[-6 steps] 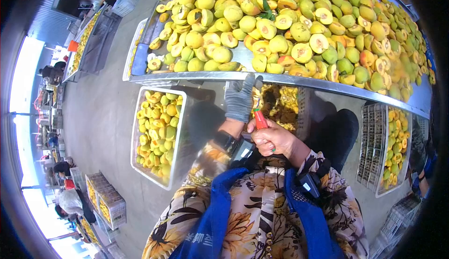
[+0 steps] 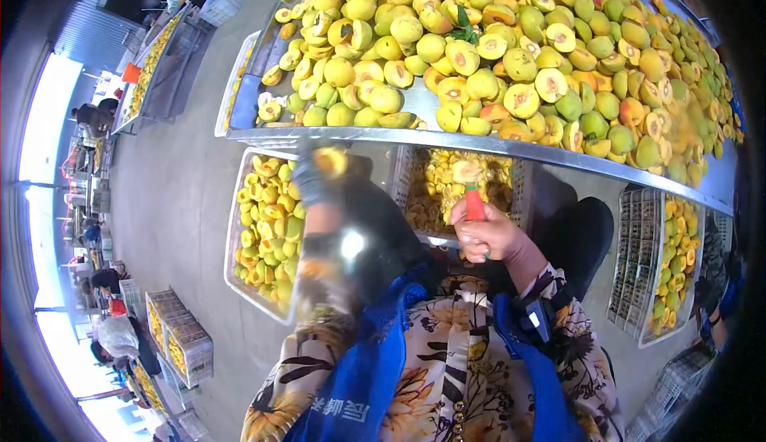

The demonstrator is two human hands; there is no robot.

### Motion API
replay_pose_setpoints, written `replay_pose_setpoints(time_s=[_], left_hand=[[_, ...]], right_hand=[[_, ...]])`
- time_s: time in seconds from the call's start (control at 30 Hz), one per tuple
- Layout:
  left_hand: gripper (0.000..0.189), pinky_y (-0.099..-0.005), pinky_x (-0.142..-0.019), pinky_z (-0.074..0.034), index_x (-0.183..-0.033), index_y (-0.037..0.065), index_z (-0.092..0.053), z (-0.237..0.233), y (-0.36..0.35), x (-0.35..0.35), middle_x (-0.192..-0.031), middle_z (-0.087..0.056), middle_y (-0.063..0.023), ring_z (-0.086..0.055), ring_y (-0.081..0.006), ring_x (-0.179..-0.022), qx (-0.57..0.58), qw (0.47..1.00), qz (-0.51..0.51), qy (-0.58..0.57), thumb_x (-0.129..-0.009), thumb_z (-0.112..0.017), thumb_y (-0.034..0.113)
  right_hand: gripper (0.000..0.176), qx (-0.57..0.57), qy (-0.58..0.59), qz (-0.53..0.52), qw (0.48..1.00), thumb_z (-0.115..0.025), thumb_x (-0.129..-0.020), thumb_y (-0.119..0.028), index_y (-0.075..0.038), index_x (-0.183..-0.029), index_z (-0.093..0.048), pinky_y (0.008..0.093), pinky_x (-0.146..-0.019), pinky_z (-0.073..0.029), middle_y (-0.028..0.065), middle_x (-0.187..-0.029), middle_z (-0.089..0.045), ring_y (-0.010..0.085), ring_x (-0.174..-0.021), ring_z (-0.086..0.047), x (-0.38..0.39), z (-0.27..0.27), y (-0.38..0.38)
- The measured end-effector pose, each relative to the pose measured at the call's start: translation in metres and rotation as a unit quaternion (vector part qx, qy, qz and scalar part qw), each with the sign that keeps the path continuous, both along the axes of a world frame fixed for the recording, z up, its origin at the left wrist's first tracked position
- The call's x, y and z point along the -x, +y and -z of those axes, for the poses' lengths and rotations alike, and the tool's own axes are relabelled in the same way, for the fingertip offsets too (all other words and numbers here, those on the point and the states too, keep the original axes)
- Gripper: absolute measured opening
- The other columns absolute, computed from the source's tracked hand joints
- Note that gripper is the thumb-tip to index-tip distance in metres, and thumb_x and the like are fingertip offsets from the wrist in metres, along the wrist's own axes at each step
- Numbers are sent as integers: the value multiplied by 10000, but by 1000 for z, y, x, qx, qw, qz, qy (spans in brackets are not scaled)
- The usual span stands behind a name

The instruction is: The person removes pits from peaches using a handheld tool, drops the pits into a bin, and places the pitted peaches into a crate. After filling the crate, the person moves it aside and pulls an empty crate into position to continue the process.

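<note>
I report the fruit half (image 2: 330,161) at the left hand (image 2: 313,180), which wears a grey glove. It lies at roughly 1 o'clock from the palm, against the fingers, with its yellow cut side partly showing. The left hand is the nearer one by a clear margin; the right hand (image 2: 488,233) is well apart, at about 4 o'clock from it.

Left hand, state: blurred. I cannot tell whether my fingers pinch the fruit half or are spread beside it.

From that hand, the left crate (image 2: 231,242), loaded with fruit halves, extends toward 7 o'clock. The hand appears in view over its upper right corner; I cannot confirm the height between them.

Right hand, state: bare, fingers wrapped firmly round the red-handled tool (image 2: 474,203). The tool's long axis runs toward 12 o'clock, with a pale piece (image 2: 467,172) at its upper end. The middle crate (image 2: 401,172) shows behind it, holding yellow scraps.

The surface (image 2: 383,134) carries the heaped fruit and spans 11 to 2 o'clock, beyond both hands.
</note>
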State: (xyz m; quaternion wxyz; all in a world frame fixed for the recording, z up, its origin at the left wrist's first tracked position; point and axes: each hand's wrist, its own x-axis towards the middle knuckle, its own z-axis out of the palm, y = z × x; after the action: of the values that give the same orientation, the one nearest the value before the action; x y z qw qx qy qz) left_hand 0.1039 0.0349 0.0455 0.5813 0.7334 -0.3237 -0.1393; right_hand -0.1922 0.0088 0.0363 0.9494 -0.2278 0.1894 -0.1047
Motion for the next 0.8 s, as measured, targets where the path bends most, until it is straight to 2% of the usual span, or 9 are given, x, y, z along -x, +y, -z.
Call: replay_pose_setpoints(time_s=[0.03,0.13,0.2,0.3,0.33,0.37,0.43,0.53,0.8], left_hand=[[278,-275,-578,-462,-825,51,-601,-17,9,-19,-710,-562,-56,-547,-155,-660,104,934,-88,331,-781,-614,325],[361,-293,-692,-451,-872,15,-652,-4,53,-86,-833,-646,-130,-584,-212,-702,-278,934,-158,-159,-736,-652,350],[343,-336,-756,-450,-855,31,-654,5,54,-101,-870,-631,-152,-591,-261,-806,-196,917,-117,-328,-731,-644,351],[313,-347,-768,-453,-852,77,-662,-10,3,-44,-864,-629,-137,-590,-281,-837,-168,939,-20,-300,-705,-651,353],[378,-355,-751,-457,-862,98,-661,-61,-32,-6,-865,-627,-145,-590,-293,-841,-498,797,111,-323,-680,-618,426],[435,-397,-691,-453,-801,68,-643,-2,-42,-8,-822,-628,-157,-593,-313,-804,-279,828,54,-483,-708,-537,480],[444,-421,-755,-433,-908,108,-637,-44,-77,43,-956,-617,-131,-578,-286,-918,-458,789,190,-364,-742,-513,502],[473,-399,-746,-434,-894,134,-659,-24,-117,63,-963,-623,-100,-587,-243,-909,-516,744,241,-349,-688,-566,549],[605,-364,-865,-414,-1163,87,-464,2,-81,46,-1140,-507,-177,-502,-298,-1039,-159,894,294,-298,-631,-682,276]], right_hand=[[143,304,123,14,945,-514,-777,-82,-61,-914,-480,307,-361,-378,96,-613,-487,165,-373,-455,5,29,-1],[188,693,393,10,605,-560,-750,-168,-46,-882,-506,351,-451,-454,174,-719,-572,249,-463,-563,7,90,5],[235,503,510,-60,695,-580,-733,-221,-42,-874,-521,359,-517,-481,204,-775,-592,276,-538,-605,-3,93,-3],[243,624,475,-38,620,-577,-738,-249,-53,-866,-515,369,-503,-472,175,-723,-591,259,-516,-596,-8,105,2],[228,597,439,-15,671,-581,-738,-248,-58,-834,-498,367,-487,-461,154,-671,-581,249,-483,-580,-9,99,-1],[241,561,475,-31,678,-594,-734,-254,-59,-825,-486,356,-470,-448,137,-638,-563,237,-453,-559,-7,110,0],[281,525,433,-25,732,-611,-723,-271,-42,-825,-483,371,-477,-436,153,-616,-549,285,-487,-559,-5,81,0],[349,680,369,22,634,-634,-703,-277,2,-855,-491,419,-557,-437,225,-693,-555,399,-671,-554,8,83,6],[359,633,389,116,659,-608,-773,-202,-19,-1055,-480,309,-485,-432,127,-680,-569,213,-537,-551,9,50,-7]])
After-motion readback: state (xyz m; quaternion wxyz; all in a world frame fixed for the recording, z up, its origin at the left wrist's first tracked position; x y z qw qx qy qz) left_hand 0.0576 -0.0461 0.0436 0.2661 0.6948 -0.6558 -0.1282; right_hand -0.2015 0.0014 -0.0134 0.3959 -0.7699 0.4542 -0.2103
